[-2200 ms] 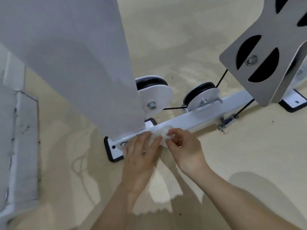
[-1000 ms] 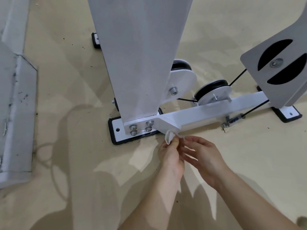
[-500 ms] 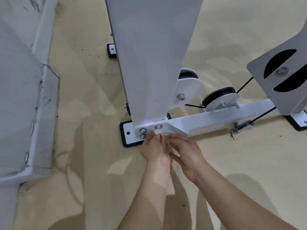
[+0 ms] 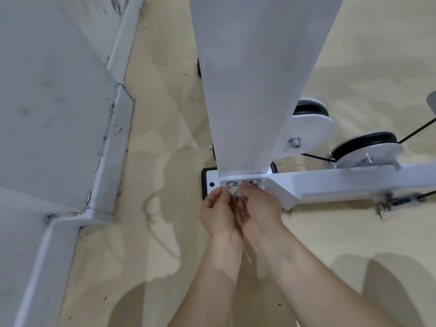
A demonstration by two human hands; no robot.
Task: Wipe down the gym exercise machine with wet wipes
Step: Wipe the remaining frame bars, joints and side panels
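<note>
Both hands pinch a small white wipe against the bolts at the post foot. Left hand and right hand touch, each grip narrow on the wipe, above the floor.

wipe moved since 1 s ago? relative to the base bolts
Yes. The wipe went from below the beam's corner, right of the bolts, up and left onto them, pinched by left hand and right hand.

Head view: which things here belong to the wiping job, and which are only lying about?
Job:
- wet wipe
- left hand
- right hand
- bolted base plate
- white upright

Lying about:
- cable pulleys
- skirting board
- floor specks
</note>
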